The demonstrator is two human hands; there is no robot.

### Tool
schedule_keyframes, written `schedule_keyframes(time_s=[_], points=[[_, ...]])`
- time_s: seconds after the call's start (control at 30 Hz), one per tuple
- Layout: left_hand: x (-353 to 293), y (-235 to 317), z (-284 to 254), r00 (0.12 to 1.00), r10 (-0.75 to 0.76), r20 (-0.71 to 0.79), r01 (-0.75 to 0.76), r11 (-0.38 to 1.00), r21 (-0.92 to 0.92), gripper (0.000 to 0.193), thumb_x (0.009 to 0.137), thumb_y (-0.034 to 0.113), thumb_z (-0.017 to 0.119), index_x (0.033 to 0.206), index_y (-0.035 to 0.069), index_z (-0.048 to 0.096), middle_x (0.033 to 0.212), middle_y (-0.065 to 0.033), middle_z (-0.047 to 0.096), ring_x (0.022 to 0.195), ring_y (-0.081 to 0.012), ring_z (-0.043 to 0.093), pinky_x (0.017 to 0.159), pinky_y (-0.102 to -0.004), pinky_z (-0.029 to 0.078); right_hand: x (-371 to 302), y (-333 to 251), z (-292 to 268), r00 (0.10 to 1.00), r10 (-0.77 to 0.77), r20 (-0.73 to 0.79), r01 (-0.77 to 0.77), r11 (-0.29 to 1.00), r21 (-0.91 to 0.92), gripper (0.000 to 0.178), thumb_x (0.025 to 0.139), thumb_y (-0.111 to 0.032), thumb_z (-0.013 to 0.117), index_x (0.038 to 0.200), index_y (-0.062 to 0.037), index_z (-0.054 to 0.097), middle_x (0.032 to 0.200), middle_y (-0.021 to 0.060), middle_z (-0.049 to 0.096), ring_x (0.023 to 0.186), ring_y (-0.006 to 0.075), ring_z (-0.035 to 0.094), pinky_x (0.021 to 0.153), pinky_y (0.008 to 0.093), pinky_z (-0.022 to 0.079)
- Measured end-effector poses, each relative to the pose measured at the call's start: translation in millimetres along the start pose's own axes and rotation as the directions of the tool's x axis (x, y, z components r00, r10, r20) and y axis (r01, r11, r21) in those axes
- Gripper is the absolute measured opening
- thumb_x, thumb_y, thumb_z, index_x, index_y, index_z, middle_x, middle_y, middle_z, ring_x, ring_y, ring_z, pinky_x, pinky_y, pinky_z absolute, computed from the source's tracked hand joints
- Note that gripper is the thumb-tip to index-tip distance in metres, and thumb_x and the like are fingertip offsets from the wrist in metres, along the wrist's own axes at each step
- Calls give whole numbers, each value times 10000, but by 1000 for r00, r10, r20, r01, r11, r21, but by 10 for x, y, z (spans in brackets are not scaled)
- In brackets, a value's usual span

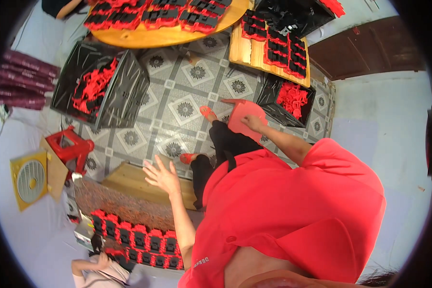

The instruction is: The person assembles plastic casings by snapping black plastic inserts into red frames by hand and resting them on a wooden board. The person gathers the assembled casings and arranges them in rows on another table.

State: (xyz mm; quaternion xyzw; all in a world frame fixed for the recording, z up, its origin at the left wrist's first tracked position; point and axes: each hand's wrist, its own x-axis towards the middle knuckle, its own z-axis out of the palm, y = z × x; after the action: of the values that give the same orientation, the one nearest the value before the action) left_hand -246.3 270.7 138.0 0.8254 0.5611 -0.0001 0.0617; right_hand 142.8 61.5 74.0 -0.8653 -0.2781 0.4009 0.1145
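Note:
My left hand (164, 178) is held out in the air with its fingers spread and nothing in it. Below it lies the edge of a wooden bench (129, 180). My right hand (252, 124) is closed at the middle of the seat of a red plastic stool (254, 111), to the right of my legs. The fingertips are hidden against the seat, and one stool leg juts toward the left.
Red-and-black parts cover a round wooden table (163, 37), a smaller wooden table (247, 50) and a speckled brown surface (125, 204). Black crates (125, 91) hold red pieces. A yellow fan (31, 180) and red stool (69, 149) stand left. Two other people work nearby.

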Motion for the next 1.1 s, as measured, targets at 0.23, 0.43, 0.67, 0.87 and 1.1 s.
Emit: schedule_keyframes(time_s=[0.23, 0.43, 0.67, 0.87, 1.1], points=[[1114, 1346, -126, 960, 280, 4, -278, 955, -104, 694, 876, 435, 640, 1482, 253, 354, 1569, -195, 190, 1413, -429, 219, 1080, -636, 198, -299, 923, 497, 928, 362, 91, -349, 927, -136, 542, 884, -368, 606, 1336, -96, 482, 1336, 171, 520, 1221, 415, 485, 907, 454, 505], [1494, 1692, -25, 911, 384, 149, -384, 923, -35, 698, 870, 467, 635, 1478, 269, 357, 1565, -190, 191, 1396, -422, 243, 1057, -633, 242, -510, 960, 1039, 927, 330, 180, -308, 941, -142, 476, 887, -324, 591, 1287, -81, 509, 1265, 174, 547, 1168, 395, 516, 902, 445, 506], [1826, 1541, 58, 796, 522, 306, -553, 833, 19, 708, 847, 450, 665, 1467, 270, 376, 1553, -182, 213, 1400, -400, 242, 1058, -608, 254, -804, 641, 1410, 949, 270, 165, -233, 950, -210, 401, 890, -274, 573, 1231, -64, 541, 1182, 178, 579, 1106, 372, 553, 896, 434, 508], [2229, 1149, 5, 671, 594, 443, -676, 736, 39, 724, 809, 413, 705, 1451, 276, 400, 1563, -136, 223, 1416, -380, 228, 1086, -580, 238, -1721, 1265, 1508, 967, 166, 192, -18, 801, -599, 249, 897, -234, 535, 1066, -106, 666, 1016, 60, 647, 978, 259, 594, 790, 414, 507], [2454, 1098, 177, 634, 540, 554, -677, 734, 59, 714, 792, 439, 712, 1423, 242, 443, 1536, -148, 282, 1405, -378, 245, 1097, -574, 221, -1758, 1378, 1764, 649, 646, 402, -548, 764, -341, 307, 879, -257, 524, 1071, -100, 706, 1104, 137, 666, 991, 338, 651, 773, 498, 545]])
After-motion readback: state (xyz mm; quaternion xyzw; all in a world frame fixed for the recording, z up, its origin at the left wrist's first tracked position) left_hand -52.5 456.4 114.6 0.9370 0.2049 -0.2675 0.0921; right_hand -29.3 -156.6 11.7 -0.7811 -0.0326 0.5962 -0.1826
